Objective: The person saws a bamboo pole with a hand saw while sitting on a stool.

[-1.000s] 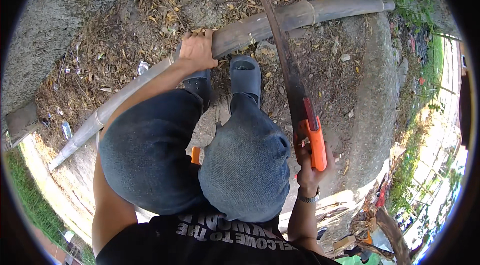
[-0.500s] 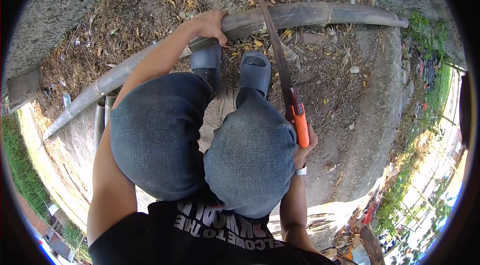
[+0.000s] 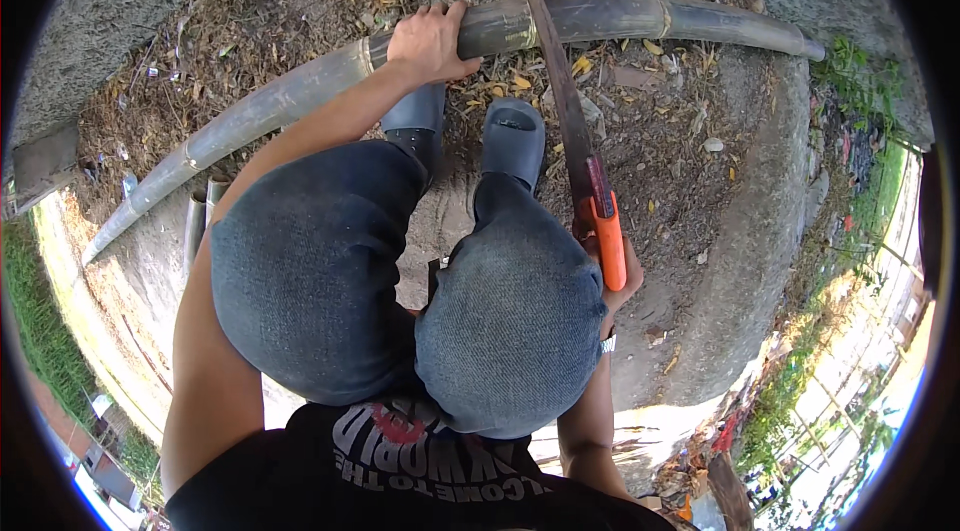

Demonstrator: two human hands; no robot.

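A long grey-brown bamboo pole (image 3: 610, 16) lies across the ground in front of my feet, bowed by the lens. My left hand (image 3: 430, 43) is pressed over it from above, fingers curled over the far side and thumb spread along the near side. Closed round the orange handle of a handsaw (image 3: 560, 96) is my right hand (image 3: 620, 274), beside my right knee. The long, dark blade crosses the pole near a node, right of my left hand. Whether its teeth have cut into the bamboo cannot be made out.
My grey clogs (image 3: 514, 141) stand just on the near side of the pole. Shorter pole ends (image 3: 196, 226) lie at the left. Dry leaves cover the soil, and concrete walls (image 3: 130, 41) rise at both far corners. Green weeds (image 3: 855, 76) grow by the pole's right end.
My left hand has shifted its hold, coming further over the top of the pole. The pole's middle sits slightly farther away, and the saw has moved a little to the right.
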